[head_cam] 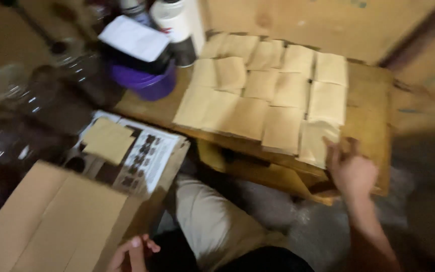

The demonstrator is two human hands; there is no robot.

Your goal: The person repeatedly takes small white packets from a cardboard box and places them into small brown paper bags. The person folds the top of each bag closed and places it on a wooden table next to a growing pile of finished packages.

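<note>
Several tan paper packets [270, 85] lie in overlapping rows on a low wooden table [371, 108]. My right hand [351, 171] rests at the table's near right corner, fingers spread, touching the nearest packet [315, 143]. My left hand [132, 254] hangs low by my knee, fingers loosely curled, holding nothing, next to the flap of an open cardboard box [51, 221]. One single tan packet [107, 139] lies on a printed sheet [147, 156] on top of that box.
A purple bowl [149, 83] with a dark object and white paper [134, 38] stands at the table's left end, beside a white cylinder [179, 22]. Clear glass jars [21, 100] crowd the left. A cardboard wall [318, 20] rises behind the table.
</note>
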